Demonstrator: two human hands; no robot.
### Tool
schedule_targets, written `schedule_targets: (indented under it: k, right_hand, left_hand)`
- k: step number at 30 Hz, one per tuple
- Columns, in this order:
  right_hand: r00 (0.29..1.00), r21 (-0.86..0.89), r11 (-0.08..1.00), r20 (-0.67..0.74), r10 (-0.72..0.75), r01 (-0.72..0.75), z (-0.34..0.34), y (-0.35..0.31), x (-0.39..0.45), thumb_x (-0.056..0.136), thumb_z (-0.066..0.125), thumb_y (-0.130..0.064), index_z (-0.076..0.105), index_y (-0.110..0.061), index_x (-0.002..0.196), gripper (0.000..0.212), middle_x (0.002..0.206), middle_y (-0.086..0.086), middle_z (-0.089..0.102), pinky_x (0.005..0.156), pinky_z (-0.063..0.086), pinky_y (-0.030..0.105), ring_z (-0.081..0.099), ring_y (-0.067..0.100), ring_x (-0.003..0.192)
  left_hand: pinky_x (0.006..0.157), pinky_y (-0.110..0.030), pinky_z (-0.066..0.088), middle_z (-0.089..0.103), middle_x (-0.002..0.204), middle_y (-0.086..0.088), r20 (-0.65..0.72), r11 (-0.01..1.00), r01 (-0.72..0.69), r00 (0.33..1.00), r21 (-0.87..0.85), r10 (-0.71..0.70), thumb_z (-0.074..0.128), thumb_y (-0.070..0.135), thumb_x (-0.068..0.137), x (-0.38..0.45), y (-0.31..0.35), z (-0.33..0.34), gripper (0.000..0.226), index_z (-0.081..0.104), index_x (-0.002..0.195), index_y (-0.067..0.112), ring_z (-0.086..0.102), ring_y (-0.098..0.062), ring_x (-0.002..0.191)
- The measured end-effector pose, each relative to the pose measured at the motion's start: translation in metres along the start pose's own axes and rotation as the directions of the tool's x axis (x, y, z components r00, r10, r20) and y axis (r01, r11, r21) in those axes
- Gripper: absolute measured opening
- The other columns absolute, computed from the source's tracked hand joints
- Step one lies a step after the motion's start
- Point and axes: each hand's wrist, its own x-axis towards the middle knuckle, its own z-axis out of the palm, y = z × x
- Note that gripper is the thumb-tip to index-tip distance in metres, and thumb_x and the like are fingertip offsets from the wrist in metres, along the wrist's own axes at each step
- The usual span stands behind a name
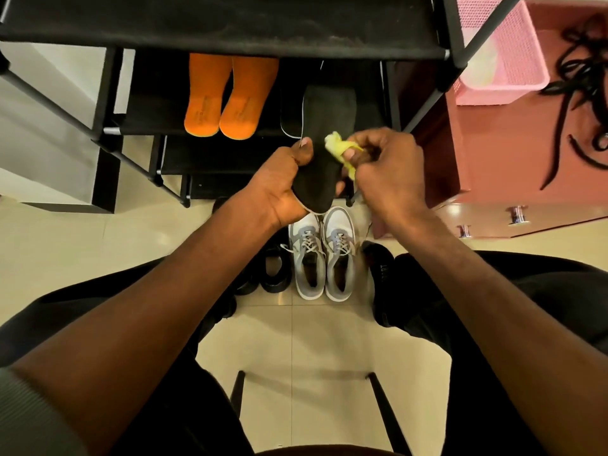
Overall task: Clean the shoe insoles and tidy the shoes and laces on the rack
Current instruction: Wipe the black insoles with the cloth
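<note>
My left hand [279, 185] grips a black insole [325, 133] by its heel end, thumb on its top face, holding it out over the rack's lower shelves. My right hand [385, 172] pinches a small yellow cloth [335, 144] against the insole's right edge. Two orange insoles [227, 100] lie side by side on a shelf of the black shoe rack [230, 37]. Another dark insole [289, 110] with a pale rim lies on the same shelf, partly hidden behind the held one. A grey-and-white pair of sneakers [324, 255] stands laced on the floor below my hands.
Black shoes [269, 274] sit left of the sneakers, and one more black shoe [381, 271] to their right. A pink basket [500, 51] and loose black laces [582, 77] lie on a reddish surface at the right. I sit on a chair; tiled floor [316, 340] lies between my legs.
</note>
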Motion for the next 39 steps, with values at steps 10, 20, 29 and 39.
schedule_targets:
  k: [10,20,29,39]
  right_hand:
    - [0.996,-0.135,0.988,-0.023,-0.085,0.081,0.0,0.002,0.011,0.09,0.077,-0.016,0.08,-0.024,0.097,0.011,0.094,-0.011,0.076,0.077,0.063,0.041,0.073,0.008,0.077]
    - [0.953,0.029,0.996,0.292,-0.085,0.08,0.023,-0.005,-0.031,0.088,0.076,-0.005,0.082,-0.02,0.103,0.022,0.094,-0.009,0.079,0.091,0.06,0.035,0.072,0.004,0.095]
    - [0.954,-0.376,0.877,0.124,-0.272,0.299,0.011,-0.006,-0.018,0.077,0.071,-0.005,0.07,-0.024,0.109,0.037,0.105,-0.008,0.068,0.069,0.047,0.034,0.054,0.019,0.103]
    - [0.982,-0.159,0.97,0.006,-0.187,0.185,0.004,0.004,0.017,0.089,0.071,-0.011,0.079,-0.021,0.102,0.018,0.099,-0.004,0.075,0.084,0.056,0.04,0.068,0.013,0.091]
  left_hand:
    - [0.081,-0.04,0.045,0.064,0.117,-0.016,0.241,0.999,0.038,0.97,0.03,-0.044,0.031,0.042,0.112,-0.014,0.001,-0.005,0.054,0.057,0.139,0.004,0.062,-0.028,0.094]
    - [0.044,-0.034,0.055,0.066,0.116,-0.022,0.091,0.981,-0.05,0.994,-0.185,0.067,0.031,0.029,0.113,-0.009,0.009,-0.007,0.036,0.057,0.123,0.007,0.073,-0.034,0.064]
    - [0.081,-0.036,0.06,0.071,0.102,-0.011,0.103,0.999,0.028,0.994,-0.046,-0.023,0.037,0.036,0.111,-0.015,-0.01,-0.001,0.041,0.067,0.11,0.009,0.07,-0.023,0.091]
    - [0.095,-0.041,0.054,0.066,0.108,-0.01,0.235,0.99,0.039,0.97,0.132,-0.07,0.045,0.016,0.094,-0.02,-0.003,-0.004,0.035,0.06,0.124,0.007,0.064,-0.026,0.098]
